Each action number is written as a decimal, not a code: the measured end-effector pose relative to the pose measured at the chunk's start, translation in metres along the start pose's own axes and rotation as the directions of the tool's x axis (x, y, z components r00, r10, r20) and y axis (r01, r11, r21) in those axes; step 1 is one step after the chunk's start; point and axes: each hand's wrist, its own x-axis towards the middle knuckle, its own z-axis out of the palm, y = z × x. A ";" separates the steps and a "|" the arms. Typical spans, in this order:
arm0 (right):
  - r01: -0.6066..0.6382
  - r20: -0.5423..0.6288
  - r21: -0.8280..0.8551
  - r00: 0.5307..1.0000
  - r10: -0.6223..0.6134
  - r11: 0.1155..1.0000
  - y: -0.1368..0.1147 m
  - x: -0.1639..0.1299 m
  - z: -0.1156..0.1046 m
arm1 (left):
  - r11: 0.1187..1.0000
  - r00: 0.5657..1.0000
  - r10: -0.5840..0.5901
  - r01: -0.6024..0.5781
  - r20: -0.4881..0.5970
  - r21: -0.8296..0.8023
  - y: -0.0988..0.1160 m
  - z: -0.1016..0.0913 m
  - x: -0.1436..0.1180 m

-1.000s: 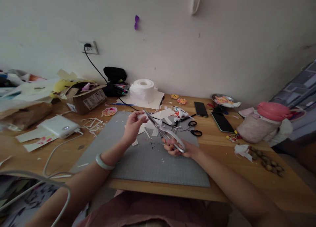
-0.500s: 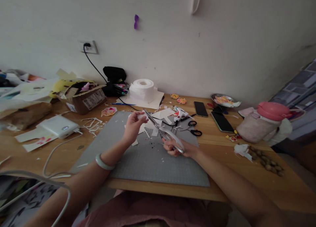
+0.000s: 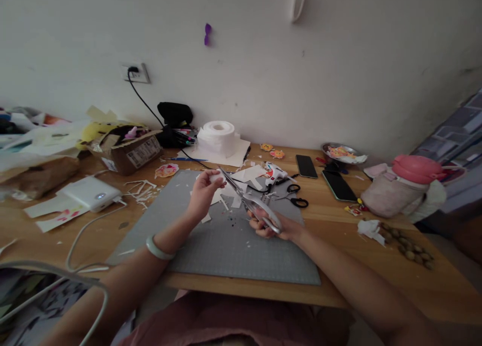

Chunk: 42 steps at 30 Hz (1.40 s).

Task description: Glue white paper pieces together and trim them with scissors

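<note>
Over the grey cutting mat (image 3: 241,258), my right hand (image 3: 273,225) is closed around the handles of large silver scissors (image 3: 259,205). Their blades point up and left, toward my left hand (image 3: 205,190). That hand pinches a small piece of white paper (image 3: 216,177) between thumb and fingers. The blade tips meet the paper at its right side; whether they are cutting into it I cannot tell. Strips and scraps of white paper (image 3: 236,201) lie on the mat behind and below the blades.
Black-handled scissors (image 3: 299,202) and a white glue gun (image 3: 275,174) lie right of the scraps. A paper roll (image 3: 216,137) stands behind. Phones (image 3: 339,185) and a pink-lidded cup (image 3: 399,188) are at right. A power bank (image 3: 90,191) with cables and a cardboard box (image 3: 128,152) are at left.
</note>
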 end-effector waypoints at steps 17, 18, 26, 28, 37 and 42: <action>0.035 0.039 0.013 0.999 -0.035 0.999 0.000 -0.002 0.001 | 1.000 0.999 -0.015 0.015 0.029 -0.013 0.000 0.004 -0.004; 0.037 0.027 -0.001 0.999 -0.037 0.999 0.000 -0.002 0.002 | 1.000 1.000 -0.017 0.018 0.023 -0.013 0.001 0.004 -0.005; -0.014 -0.001 0.037 1.000 0.014 0.999 -0.001 -0.001 0.001 | 0.998 0.999 -0.043 0.044 0.027 -0.042 0.000 0.005 -0.007; -0.017 -0.021 0.049 1.000 0.018 0.999 0.000 -0.001 0.001 | 0.999 0.998 -0.045 0.046 0.032 -0.021 0.000 0.005 -0.007; -0.072 0.014 0.211 0.997 0.071 0.975 0.002 0.003 -0.013 | 1.000 0.999 -0.017 0.017 0.029 -0.006 -0.001 0.002 -0.003; -0.078 0.097 0.200 0.994 0.060 0.977 0.003 0.003 -0.015 | 1.000 0.999 0.000 0.000 0.035 -0.003 0.000 0.002 -0.004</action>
